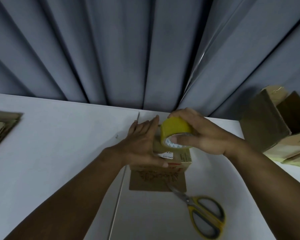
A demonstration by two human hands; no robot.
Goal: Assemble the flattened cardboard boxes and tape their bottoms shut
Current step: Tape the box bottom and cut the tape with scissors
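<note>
A small brown cardboard box (182, 157) stands on the white table (59, 153), bottom side up, with printed markings on the wall facing me. My left hand (142, 144) lies against its left side and top, fingers straight, thumb pressing along the near top edge. My right hand (203, 134) grips a roll of yellow tape (176, 129) just above the box top, thumb across the roll's white core. A strip of tape seems to run from the roll onto the box top under my left hand.
Yellow-handled scissors (203, 215) lie on the table just in front of the box, blades pointing at it. Assembled boxes (274, 125) are piled at the right edge. Flattened cardboard (2, 125) is stacked at the far left. Grey curtains (128, 49) hang behind the table.
</note>
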